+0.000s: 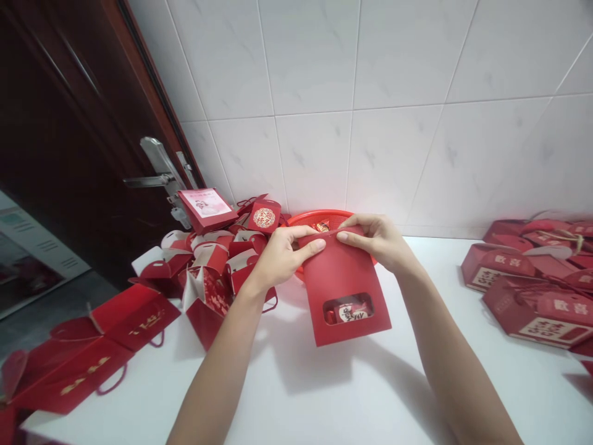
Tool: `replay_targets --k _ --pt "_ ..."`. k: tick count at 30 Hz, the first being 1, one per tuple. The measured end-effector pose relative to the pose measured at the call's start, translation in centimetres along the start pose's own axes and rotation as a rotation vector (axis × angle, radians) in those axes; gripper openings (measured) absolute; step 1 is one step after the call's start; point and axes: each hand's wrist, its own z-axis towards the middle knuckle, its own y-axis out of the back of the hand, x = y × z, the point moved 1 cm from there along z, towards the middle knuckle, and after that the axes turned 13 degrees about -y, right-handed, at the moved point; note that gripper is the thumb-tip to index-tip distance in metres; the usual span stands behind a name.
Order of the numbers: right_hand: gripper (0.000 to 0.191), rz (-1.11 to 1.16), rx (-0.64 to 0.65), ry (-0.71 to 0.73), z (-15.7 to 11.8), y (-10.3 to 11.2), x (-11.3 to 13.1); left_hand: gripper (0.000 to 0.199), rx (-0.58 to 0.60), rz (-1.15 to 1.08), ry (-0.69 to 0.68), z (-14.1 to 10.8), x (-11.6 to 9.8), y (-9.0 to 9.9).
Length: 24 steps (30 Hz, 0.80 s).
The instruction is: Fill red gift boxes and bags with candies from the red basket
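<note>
A red paper gift bag [343, 272] hangs upright above the white tabletop, its top edge pinched between my two hands. My left hand [290, 250] grips the left part of that edge, thumb in front and fingers behind. On the right part, my right hand [373, 241] holds it the same way. Wrapped candy [349, 310] with printed characters shows through the window low on the bag's front. Behind the bag stands a red plastic basket [296, 220], mostly hidden, with a wrapped candy [322, 226] visible inside.
Several red gift boxes [157, 262] crowd the left side, some with cord handles. More red boxes [537, 315] are piled at the right. A tiled wall [315, 161] rises behind the white table [278, 408]. At left is a dark door with a metal handle [160, 164].
</note>
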Motion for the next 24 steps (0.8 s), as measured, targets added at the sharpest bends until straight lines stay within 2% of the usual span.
replay_targets --k 3,8,14,24 --pt "0.039 -0.022 0.033 -0.045 0.1 0.4 -0.3 0.033 0.001 0.02 -0.003 0.1 0.2 0.1" --pt "0.039 -0.06 0.071 -0.01 0.5 1.2 -0.8 0.03 0.003 0.077 -0.01 0.2 0.4 0.0" --pt "0.037 -0.017 0.059 0.011 0.5 1.1 -0.6 0.025 -0.024 -0.003 0.038 0.2 0.3 -0.6" --pt "0.028 -0.118 0.025 0.058 0.1 0.9 -0.2 0.028 -0.081 0.124 -0.058 0.4 0.6 -1.3"
